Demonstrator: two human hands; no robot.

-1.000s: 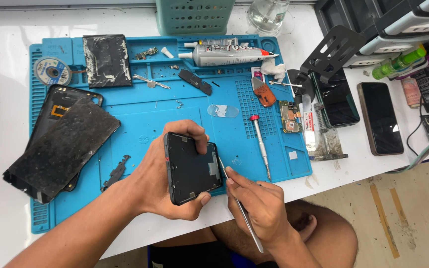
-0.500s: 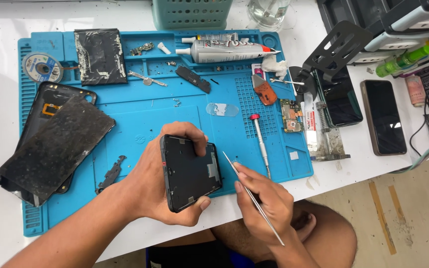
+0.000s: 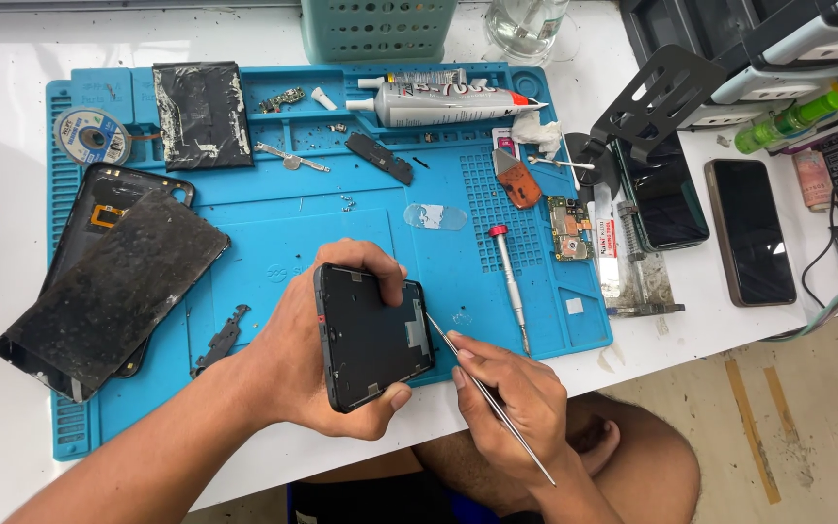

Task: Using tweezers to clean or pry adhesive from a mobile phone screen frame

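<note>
You have a single view, worn on your head and looking steeply down and forward over the white worktop (image 3: 12, 155). It sits close: the blue silicone repair mat (image 3: 341, 223) fills most of the width, its far edge near the top of the view and its near edge running low, with your bare knee (image 3: 652, 466) and the floor below at lower right. Your forearms enter from the bottom edge, so both hands fall just under the centre. There is no second view to share any part of the scene.
</note>
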